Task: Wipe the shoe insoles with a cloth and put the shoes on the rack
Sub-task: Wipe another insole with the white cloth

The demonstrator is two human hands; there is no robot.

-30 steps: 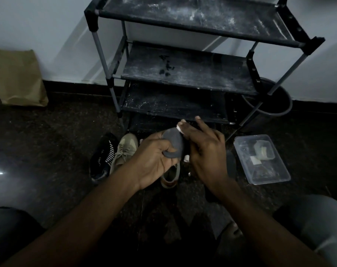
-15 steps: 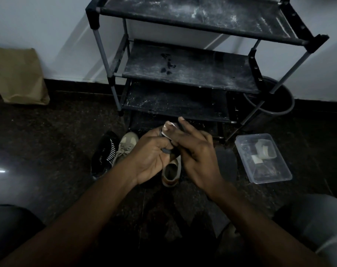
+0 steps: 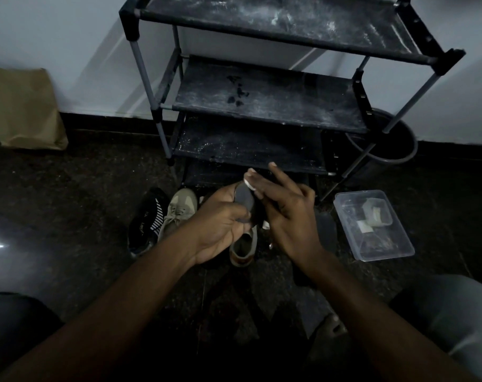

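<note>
Dim light, much lost in shadow. The left hand (image 3: 220, 224) is gripping a dark grey insole (image 3: 244, 198), its fingers curled around the lower part so that only the rounded upper end is showing; the rest is lying hidden behind both hands. The right hand (image 3: 289, 213) is lying against the insole's right side, fingers (image 3: 278, 179) extended and close together, pressing a small white cloth (image 3: 248, 183) to the top edge; only a sliver of cloth is peeking out by the fingertips, with another white scrap showing below the palm, and how the fingers are holding it cannot be told. Both hands are hovering just in front of the black shoe rack (image 3: 270, 97), whose dusty shelves are carrying nothing visible; its lowest tier is sinking into darkness. On the floor (image 3: 69, 205), a black striped shoe (image 3: 147, 219) and a beige laced shoe (image 3: 176, 210) are sitting side by side, touching. A second beige shoe (image 3: 244, 248) is showing only its heel opening beneath the left hand. A dark flat shape beside the right wrist is too murky to identify. A clear plastic box (image 3: 372, 224) is sitting to the right, contents indistinct. A brown paper bag (image 3: 22, 108) is leaning on the wall, cut off at the frame's left edge. A dark bin (image 3: 391, 150) is standing partly hidden behind the rack's leg.
</note>
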